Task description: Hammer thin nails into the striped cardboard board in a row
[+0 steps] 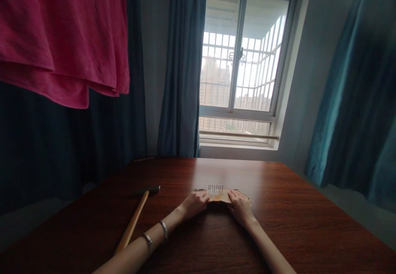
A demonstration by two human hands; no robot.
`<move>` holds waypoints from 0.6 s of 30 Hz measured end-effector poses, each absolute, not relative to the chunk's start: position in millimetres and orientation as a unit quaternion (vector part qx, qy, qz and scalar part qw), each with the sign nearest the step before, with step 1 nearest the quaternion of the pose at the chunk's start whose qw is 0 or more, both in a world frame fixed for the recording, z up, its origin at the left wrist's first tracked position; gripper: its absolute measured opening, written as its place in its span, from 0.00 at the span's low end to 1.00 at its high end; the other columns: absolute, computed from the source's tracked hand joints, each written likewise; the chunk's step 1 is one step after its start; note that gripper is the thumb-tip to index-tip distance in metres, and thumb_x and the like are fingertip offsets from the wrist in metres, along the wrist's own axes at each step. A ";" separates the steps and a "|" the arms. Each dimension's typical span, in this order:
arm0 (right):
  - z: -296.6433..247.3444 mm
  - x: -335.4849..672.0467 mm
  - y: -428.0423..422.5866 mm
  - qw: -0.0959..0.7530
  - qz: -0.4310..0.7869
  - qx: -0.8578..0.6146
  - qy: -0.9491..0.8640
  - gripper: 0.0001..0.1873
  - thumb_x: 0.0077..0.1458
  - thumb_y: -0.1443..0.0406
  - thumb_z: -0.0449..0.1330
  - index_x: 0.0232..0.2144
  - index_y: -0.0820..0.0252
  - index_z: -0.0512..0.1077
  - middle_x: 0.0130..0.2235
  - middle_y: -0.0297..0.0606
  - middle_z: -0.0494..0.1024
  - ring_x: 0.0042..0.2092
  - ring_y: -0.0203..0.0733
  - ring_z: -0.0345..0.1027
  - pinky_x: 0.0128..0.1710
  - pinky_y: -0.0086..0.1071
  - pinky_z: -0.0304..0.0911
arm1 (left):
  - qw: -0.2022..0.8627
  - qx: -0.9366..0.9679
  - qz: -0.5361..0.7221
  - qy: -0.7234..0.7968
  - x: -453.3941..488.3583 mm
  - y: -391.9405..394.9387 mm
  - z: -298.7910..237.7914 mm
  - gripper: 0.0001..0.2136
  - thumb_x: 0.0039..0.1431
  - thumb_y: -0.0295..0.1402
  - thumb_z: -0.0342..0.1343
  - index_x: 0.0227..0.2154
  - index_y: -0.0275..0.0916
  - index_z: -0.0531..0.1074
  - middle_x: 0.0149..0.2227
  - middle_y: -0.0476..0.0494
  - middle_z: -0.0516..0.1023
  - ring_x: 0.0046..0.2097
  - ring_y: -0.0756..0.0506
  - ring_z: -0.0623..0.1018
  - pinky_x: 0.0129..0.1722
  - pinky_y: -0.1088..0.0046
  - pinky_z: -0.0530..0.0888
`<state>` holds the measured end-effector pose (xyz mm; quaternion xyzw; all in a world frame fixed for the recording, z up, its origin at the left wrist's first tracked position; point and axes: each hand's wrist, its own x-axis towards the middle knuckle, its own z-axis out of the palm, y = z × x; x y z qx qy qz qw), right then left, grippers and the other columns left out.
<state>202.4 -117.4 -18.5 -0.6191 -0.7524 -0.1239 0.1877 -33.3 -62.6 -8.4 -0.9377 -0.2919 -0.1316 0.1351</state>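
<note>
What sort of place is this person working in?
Probably a room in a home, perhaps a flat: long blue curtains hang beside a window with bars outside, tall buildings show beyond it, and a shiny, dark wood-grained table fills the foreground.

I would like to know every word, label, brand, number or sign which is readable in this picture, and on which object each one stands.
Readable texts: none.
Hammer: no lettering visible.
Rough piece with the upright nails, held in both hands: its surface marks are too small to tell.
Pink cloth: no print visible.
Buildings outside: too blurred to read any sign.
</note>
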 end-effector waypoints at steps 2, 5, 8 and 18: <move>-17.6 202.9 -118.1 0.185 -0.136 -0.611 -0.758 0.20 0.52 0.63 0.53 0.49 0.51 0.65 0.52 0.42 0.69 0.51 0.45 0.61 0.48 0.36 0.55 | 0.137 -0.935 -0.145 -0.293 -33.3 -65.4 -10.0 0.05 0.53 0.26 0.48 0.33 0.36 0.66 0.34 0.42 0.72 0.37 0.45 0.73 0.36 0.73 0.69; -16.6 203.8 -117.9 0.181 -0.156 -0.599 -0.765 0.18 0.53 0.63 0.53 0.47 0.47 0.66 0.52 0.41 0.69 0.51 0.46 0.61 0.47 0.38 0.56 | 0.138 -0.926 -0.172 -0.305 -33.0 -68.8 -10.8 0.05 0.54 0.26 0.47 0.32 0.36 0.67 0.34 0.43 0.71 0.36 0.46 0.73 0.35 0.73 0.68; -16.9 203.7 -116.5 0.182 -0.177 -0.585 -0.770 0.17 0.53 0.65 0.54 0.47 0.48 0.67 0.51 0.42 0.70 0.52 0.47 0.61 0.48 0.39 0.55 | 0.137 -0.921 -0.189 -0.313 -32.5 -68.9 -11.6 0.05 0.55 0.27 0.48 0.32 0.37 0.67 0.34 0.44 0.71 0.37 0.47 0.72 0.35 0.73 0.68; -22.3 199.3 -112.8 0.199 -0.240 -0.533 -0.787 0.12 0.53 0.69 0.55 0.41 0.54 0.70 0.43 0.39 0.75 0.48 0.42 0.65 0.46 0.33 0.59 | 0.224 -0.912 -0.154 -0.309 -23.7 -66.1 -16.0 0.04 0.57 0.23 0.46 0.33 0.35 0.65 0.34 0.42 0.70 0.39 0.44 0.71 0.36 0.70 0.67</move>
